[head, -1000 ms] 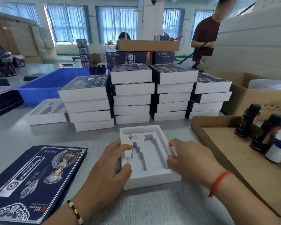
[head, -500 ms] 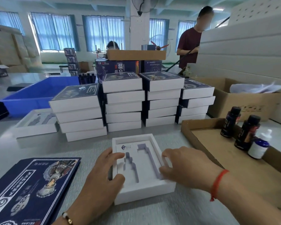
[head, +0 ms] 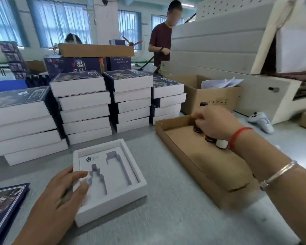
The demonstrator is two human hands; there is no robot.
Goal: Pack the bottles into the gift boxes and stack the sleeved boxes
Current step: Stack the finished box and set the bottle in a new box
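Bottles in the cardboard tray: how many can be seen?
3: two dark bottles and one white bottle, in a row under the right hand; it may hide more.

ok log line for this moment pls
right hand grasping dark bottle in cardboard tray | left hand steadying open gift box

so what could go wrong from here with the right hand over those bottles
1. The right hand reaches over three small bottles standing close together in the cardboard tray; the dark bottle it is closing on could tip and knock the white bottle beside it.
2. The left hand rests only on one edge of the open gift box, so the box might slide on the table when a bottle is pressed into its cutouts.
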